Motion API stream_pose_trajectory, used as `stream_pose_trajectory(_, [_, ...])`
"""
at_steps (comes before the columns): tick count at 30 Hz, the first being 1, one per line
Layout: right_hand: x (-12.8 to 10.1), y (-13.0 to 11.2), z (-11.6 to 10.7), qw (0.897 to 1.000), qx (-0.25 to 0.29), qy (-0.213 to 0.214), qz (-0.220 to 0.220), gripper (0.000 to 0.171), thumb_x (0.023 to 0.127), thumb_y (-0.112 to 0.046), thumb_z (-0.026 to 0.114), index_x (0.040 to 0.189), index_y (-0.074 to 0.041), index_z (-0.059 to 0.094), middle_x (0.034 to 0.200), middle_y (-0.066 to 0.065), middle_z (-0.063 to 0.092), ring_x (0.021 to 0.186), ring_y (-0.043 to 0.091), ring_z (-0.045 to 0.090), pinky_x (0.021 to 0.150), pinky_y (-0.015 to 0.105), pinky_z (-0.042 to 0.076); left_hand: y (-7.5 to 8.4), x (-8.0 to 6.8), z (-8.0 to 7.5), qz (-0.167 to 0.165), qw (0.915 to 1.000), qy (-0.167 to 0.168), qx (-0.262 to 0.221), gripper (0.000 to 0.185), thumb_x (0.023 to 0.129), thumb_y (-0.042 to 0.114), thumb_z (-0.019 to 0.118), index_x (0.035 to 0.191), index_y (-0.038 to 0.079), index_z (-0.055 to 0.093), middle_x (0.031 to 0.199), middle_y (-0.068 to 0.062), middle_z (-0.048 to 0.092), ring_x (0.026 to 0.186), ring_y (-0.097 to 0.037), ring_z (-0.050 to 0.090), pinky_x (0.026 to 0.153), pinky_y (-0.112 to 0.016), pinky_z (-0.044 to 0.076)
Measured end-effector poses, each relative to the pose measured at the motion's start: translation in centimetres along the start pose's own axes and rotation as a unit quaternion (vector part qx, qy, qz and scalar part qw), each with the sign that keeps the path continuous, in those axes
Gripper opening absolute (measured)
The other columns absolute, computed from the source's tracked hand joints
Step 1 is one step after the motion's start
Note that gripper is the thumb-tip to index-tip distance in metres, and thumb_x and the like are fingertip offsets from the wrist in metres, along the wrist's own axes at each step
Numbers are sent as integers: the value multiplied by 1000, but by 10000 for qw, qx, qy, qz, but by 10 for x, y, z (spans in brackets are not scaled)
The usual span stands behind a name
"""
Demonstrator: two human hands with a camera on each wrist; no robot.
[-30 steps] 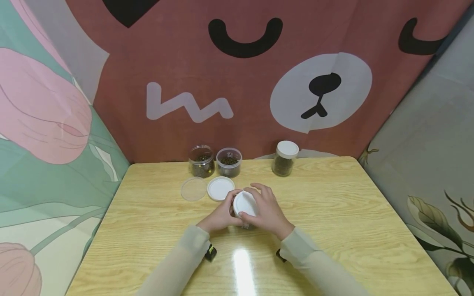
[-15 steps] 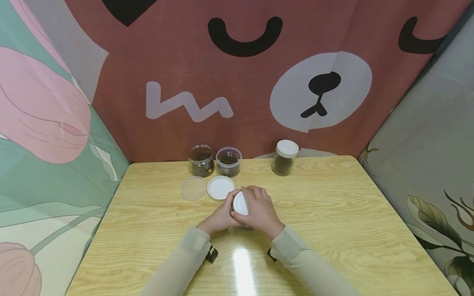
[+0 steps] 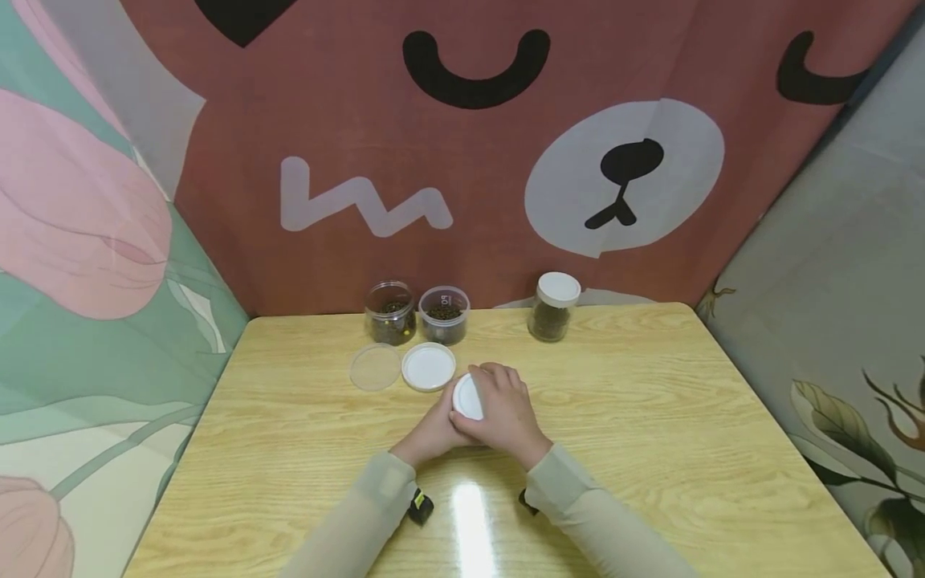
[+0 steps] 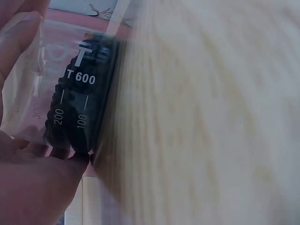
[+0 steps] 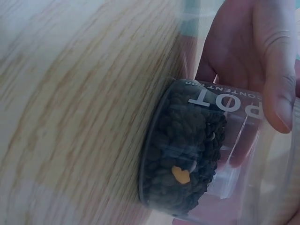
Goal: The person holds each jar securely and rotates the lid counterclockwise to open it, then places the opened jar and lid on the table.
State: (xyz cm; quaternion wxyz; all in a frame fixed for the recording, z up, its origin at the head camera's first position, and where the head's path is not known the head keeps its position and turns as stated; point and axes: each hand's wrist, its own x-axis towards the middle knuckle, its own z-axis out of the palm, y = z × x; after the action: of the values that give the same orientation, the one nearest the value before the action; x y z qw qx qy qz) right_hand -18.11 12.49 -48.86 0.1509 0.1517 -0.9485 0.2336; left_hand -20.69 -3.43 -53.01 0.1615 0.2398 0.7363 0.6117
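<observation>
A clear plastic jar [image 5: 180, 136], printed with POT and measuring marks, stands on the wooden table. Dark bean-like pieces fill its lower part, with one yellow bit among them. My left hand [image 3: 436, 429] grips the side of the jar [image 4: 77, 93], fingers and thumb around its wall. On top sits a white round lid [image 3: 466, 398], and my right hand [image 3: 507, 413] holds it from above with curled fingers. The right palm hides the lid's right half. In the head view both hands cover most of the jar.
Two uncovered tubs with dark contents, a clear one [image 3: 390, 321] and a smaller one [image 3: 444, 325], stand at the table's back. Before them lie a transparent disc [image 3: 375, 368] and a white lid [image 3: 429, 367]. A white-capped jar [image 3: 552, 313] stands farther right.
My right hand has swung left over the jar's lid, its fingers closing in and covering more of it. The left hand has kept its hold on the jar.
</observation>
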Motion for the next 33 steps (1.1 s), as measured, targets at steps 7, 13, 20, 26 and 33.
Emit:
stream_pose_trajectory(7, [0, 2, -5, 9996, 220, -190, -35, 82, 76, -52, 78, 140, -4, 57, 133, 20, 56, 121, 38, 49, 100, 57, 43, -5, 4, -3, 39, 9992, 103, 391, 103, 69, 11, 93, 154, 9, 34, 147, -11, 50, 132, -29, 50, 113, -47, 38])
stream_pose_trajectory(13, [0, 4, -8, 9989, 265, -358, -159, 82, 75, -51, 79, 140, -5, 58, 133, 20, 55, 121, 38, 49, 100, 56, 43, -5, 6, -8, 219, 9966, 131, 789, 100, 66, 15, 96, 150, 9, 42, 140, -11, 57, 127, -28, 55, 110, -47, 43])
stream_pose_trajectory(20, [3, 5, -10, 9976, 257, -603, -207, 82, 75, -50, 78, 141, -6, 56, 136, 20, 53, 122, 38, 48, 102, 56, 42, -5, 7, -9, 159, 9967, 168, 781, 102, 63, 16, 98, 150, 12, 44, 138, -8, 59, 124, -26, 57, 108, -45, 44])
stream_pose_trajectory(26, [3, 6, -12, 9976, 204, -575, -321, 82, 73, -49, 79, 140, -7, 57, 134, 20, 54, 121, 39, 50, 102, 56, 43, -8, 8, -8, 220, 9966, 172, 770, 102, 62, 18, 98, 149, 14, 46, 136, -6, 61, 123, -25, 58, 108, -45, 44])
stream_pose_trajectory(33, [5, 8, -12, 9962, 175, -728, -439, 82, 74, -51, 79, 140, -8, 57, 134, 18, 55, 124, 37, 49, 105, 54, 41, -12, 8, -8, 243, 9960, 263, 818, 102, 62, 21, 98, 150, 14, 46, 134, -7, 62, 120, -25, 59, 105, -45, 46])
